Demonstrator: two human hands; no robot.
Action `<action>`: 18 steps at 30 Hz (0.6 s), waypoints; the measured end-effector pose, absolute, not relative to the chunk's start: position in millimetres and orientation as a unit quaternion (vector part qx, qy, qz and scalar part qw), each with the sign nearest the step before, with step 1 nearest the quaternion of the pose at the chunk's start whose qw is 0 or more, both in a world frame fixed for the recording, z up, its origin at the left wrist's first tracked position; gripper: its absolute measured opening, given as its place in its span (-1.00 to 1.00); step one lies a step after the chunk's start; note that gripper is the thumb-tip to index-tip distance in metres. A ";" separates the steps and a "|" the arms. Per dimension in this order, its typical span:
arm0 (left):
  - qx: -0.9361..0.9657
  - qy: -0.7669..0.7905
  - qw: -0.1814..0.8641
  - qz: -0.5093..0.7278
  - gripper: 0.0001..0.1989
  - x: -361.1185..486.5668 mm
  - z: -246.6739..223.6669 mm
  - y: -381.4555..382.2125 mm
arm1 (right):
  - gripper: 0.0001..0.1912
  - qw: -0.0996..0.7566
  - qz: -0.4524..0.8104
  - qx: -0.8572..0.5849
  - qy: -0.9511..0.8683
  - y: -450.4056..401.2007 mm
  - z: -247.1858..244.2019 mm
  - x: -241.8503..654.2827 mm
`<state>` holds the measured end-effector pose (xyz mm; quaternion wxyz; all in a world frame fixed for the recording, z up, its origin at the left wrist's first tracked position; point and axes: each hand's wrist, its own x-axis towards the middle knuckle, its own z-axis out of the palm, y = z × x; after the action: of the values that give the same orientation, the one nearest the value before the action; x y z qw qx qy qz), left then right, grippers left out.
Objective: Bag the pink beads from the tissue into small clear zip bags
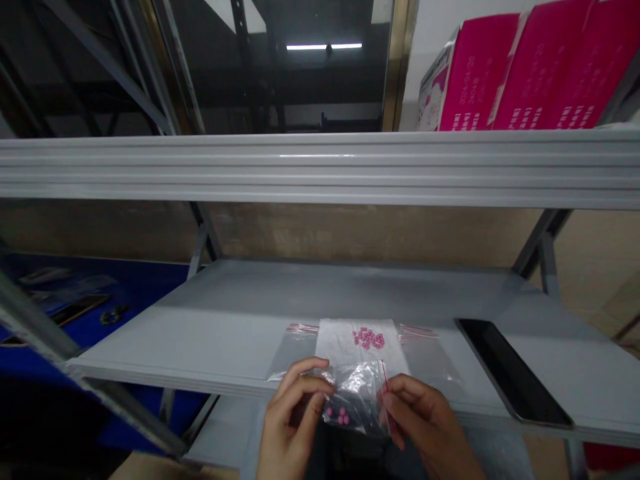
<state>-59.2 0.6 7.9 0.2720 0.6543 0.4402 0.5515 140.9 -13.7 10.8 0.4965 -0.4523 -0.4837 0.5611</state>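
A small clear zip bag [357, 400] with several pink beads inside is held up just beyond the shelf's front edge. My left hand [297, 413] pinches its left end, beside the beads. At the red-striped opening on the right, my right hand [417, 417] grips the bag between thumb and fingers. Behind the bag, a white paper [335, 340] lies on the shelf, with a loose cluster of pink beads [369, 338] on it. Flat clear zip bags show on the left [295, 350] and right [430, 357] of the paper.
A dark tablet-like device [513, 373] lies on the right of the grey shelf [200, 327]. An upper shelf beam [320, 170] crosses the view, with pink boxes [480, 73] above it. At the left, a blue surface [135, 273] bears assorted items.
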 end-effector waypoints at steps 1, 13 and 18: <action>0.641 0.446 0.293 0.552 -0.84 -59.5 6.2 1.6 | -0.55 0.495 0.568 -0.449 -0.480 -14.2 10.1 142.9; 0.473 0.398 0.578 0.533 -0.48 -41.8 4.8 -5.1 | -0.63 0.507 0.615 -0.396 -0.457 -16.7 5.8 153.8; 0.466 0.468 0.469 0.586 -0.47 -48.6 8.1 0.9 | -0.56 0.473 0.660 -0.389 -0.435 -19.2 7.9 155.8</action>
<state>-48.6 0.9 8.1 0.4693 0.4661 0.4679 0.5862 155.8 -19.2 7.9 0.4727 -0.3885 -0.4353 0.6604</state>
